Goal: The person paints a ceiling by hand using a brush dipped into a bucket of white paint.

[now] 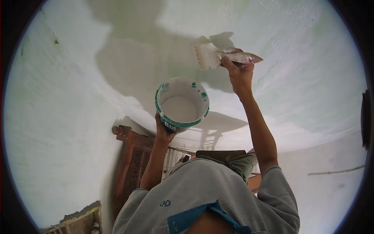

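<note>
My right hand (pixel 238 74) is wrapped round the handle of a wide, paint-crusted brush (pixel 207 55), its pale bristles pointing left at or close against the wall (pixel 66 109), whose pale green shows through white paint. Lower and left of it, my left hand (pixel 163 128) grips a green plastic bucket (pixel 183 124) from the side and beneath, holding it up. The bucket is partly filled with white paint (pixel 178 108), with white and green smears round its rim. Both forearms reach up from the lower edge, and shadows fall on the wall behind.
A carved dark wooden furniture piece (pixel 131 160) stands below left. A dark board (pixel 220 155) lies beneath me by my legs. An opening with a rough edge (pixel 80 219) is at the bottom left. A thin strip (pixel 335 171) runs along the right wall, and a dark object (pixel 365 119) is at the right rim.
</note>
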A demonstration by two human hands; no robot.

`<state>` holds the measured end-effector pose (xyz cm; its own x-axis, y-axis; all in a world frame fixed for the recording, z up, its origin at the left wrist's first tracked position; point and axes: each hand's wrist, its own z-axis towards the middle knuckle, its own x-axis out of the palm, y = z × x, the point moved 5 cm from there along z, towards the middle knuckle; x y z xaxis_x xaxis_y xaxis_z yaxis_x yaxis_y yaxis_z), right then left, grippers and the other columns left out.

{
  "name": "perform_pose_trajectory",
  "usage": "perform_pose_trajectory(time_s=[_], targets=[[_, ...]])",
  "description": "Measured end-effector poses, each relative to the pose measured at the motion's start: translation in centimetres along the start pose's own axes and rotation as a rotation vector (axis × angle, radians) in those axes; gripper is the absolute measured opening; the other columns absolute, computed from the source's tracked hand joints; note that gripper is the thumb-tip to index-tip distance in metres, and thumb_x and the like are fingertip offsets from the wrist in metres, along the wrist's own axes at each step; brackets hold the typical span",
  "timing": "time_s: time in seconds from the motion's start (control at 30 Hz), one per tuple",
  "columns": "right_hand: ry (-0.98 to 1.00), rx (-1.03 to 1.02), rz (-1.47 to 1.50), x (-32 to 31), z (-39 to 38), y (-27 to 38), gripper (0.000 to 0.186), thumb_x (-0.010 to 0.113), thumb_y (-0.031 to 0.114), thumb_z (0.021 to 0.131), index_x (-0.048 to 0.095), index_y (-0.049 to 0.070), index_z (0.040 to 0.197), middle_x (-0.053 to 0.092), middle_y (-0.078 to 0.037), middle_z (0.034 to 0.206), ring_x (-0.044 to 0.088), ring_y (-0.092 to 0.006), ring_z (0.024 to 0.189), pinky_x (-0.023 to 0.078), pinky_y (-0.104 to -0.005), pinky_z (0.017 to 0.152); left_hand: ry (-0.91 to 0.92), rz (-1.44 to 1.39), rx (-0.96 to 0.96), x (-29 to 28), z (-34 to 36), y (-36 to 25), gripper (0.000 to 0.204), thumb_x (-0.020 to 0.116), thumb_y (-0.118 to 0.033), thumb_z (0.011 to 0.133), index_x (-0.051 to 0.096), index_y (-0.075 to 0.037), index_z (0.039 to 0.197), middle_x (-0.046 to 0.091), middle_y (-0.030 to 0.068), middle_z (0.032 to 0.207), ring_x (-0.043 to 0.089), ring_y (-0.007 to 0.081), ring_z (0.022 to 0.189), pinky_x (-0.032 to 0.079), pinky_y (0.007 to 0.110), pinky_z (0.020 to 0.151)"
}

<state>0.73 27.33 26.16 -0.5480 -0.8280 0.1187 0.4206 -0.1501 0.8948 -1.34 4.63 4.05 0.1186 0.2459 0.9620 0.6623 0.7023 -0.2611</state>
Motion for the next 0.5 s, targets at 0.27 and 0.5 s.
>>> perform_pose_trajectory(time_s=[0.27,0.5], targets=[[0.127,-0.927,-0.79,0.3,1.9,2.5,0.017,0.066,0.007,0.076,0.063,0.007,0.093,0.06,-0.013,0.102,0.064,-0.0269,0.081,0.055,-0.0315,0.062,-0.216,-0.023,0.033,-5.7,-1.5,-0.2,0.065,0.039,-0.057,0.088,0.037,-0.011,0.134,0.045,0.0105,0.131,0.046,0.0303,0.118,0.043,0.047,0.095],[0.496,-0.661,-0.959,0.5,-0.4,-14.5,0.024,0.061,0.006,0.076,0.062,0.007,0.1,0.06,-0.012,0.101,0.062,-0.0296,0.089,0.054,-0.0357,0.072,-0.241,0.099,0.237,-10.4,0.2,-1.9,0.066,0.037,-0.057,0.088,0.035,-0.01,0.134,0.042,0.0113,0.133,0.044,0.0306,0.121,0.042,0.048,0.097]])
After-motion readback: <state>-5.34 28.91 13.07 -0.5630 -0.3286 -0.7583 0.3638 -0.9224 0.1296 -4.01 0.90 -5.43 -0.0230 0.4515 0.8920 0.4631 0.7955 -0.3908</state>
